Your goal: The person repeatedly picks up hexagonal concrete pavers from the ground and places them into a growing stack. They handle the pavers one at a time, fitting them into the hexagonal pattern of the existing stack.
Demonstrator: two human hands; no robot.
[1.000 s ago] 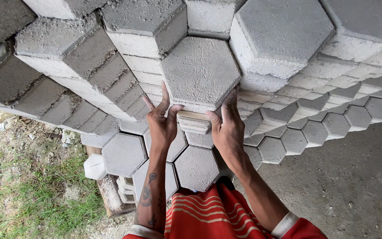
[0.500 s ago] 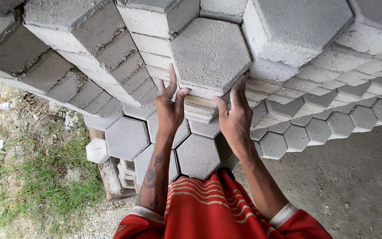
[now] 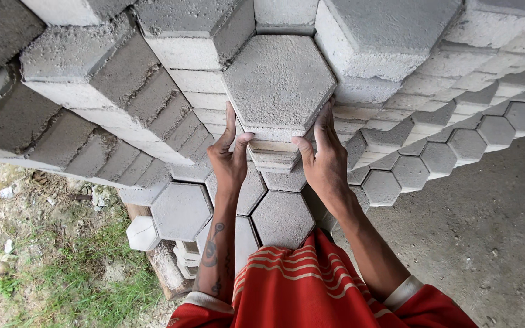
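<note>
Gripping a grey hexagonal concrete paver from both sides: left hand clasped on its lower left edge, right hand clasped on its lower right edge. Sitting atop a column of stacked pavers, hemmed in by neighbouring paver stacks. Lower down, a wooden pallet, grass at left, bare concrete ground at right.

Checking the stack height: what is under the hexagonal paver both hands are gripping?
Under the hexagonal paver a column of stacked pavers shows edge-on; its lower part is hidden behind the left hand and right hand.
</note>
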